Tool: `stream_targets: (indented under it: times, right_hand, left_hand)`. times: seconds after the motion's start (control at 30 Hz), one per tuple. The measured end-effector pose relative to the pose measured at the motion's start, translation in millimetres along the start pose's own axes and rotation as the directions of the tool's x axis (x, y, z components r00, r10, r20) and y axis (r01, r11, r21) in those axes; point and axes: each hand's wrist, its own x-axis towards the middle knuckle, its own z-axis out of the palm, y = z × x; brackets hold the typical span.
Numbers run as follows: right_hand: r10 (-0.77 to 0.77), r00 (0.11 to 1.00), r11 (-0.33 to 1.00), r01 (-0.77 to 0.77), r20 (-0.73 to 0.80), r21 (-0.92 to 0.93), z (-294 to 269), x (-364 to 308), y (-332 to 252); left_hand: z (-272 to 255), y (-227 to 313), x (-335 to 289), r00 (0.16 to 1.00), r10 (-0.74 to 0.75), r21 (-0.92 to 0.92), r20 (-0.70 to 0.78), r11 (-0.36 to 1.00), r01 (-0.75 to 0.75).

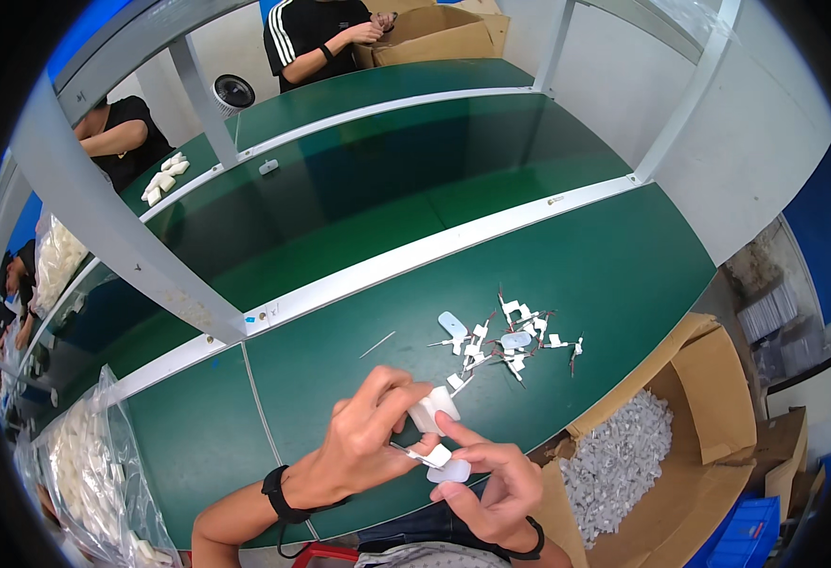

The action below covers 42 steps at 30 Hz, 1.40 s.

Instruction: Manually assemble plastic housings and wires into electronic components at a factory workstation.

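Note:
Over the near part of the green table (321, 379), my left hand (363, 431) is closed on a white plastic housing (431, 410), held up at its fingertips. My right hand (496, 483) pinches a pale, rounded plastic cover (448, 470) between thumb and finger, and one of its fingertips reaches up to the housing. Between the hands, against the cover, is a small white part (431, 455); which hand grips it I cannot tell. Just beyond lies a loose pile of small white parts with dark wires (477, 355), with pale oval pieces (451, 325) among them.
A thin pin-like strip (377, 344) lies left of the pile. At right stands an open cardboard box (714, 379) full of small clear pieces (619, 464). A plastic bag of white parts (93, 464) sits at left. White metal posts (141, 232) frame the table; other people work beyond.

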Motion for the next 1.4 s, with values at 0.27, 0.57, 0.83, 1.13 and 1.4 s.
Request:
stream_targets:
  times: [0.27,0.57,0.83,1.13,1.4]
  right_hand:
    - [0.284,0.919,0.939,-0.208,-0.275,0.275,-8,6,-3]
    - [0.182,0.947,0.980,-0.195,-0.266,-0.024,-3,5,1]
    - [-0.033,0.956,0.918,-0.086,-0.290,-0.388,-4,4,8]
    - [-0.221,0.963,0.739,0.062,-0.154,-0.671,4,-4,5]
    - [-0.265,0.959,0.704,0.123,-0.098,-0.699,4,-4,9]
  left_hand:
    - [-7,9,1,0.980,0.187,0.192,-0.068,0.966,-0.171]
    - [-1,14,1,0.998,0.053,-0.054,-0.034,0.997,-0.055]
    - [-5,19,8,0.955,-0.271,-0.571,0.123,0.768,0.292]
    - [-3,13,1,0.910,-0.367,-0.675,0.192,0.624,0.394]
    - [2,11,1,0.914,-0.361,-0.705,0.184,0.600,0.378]
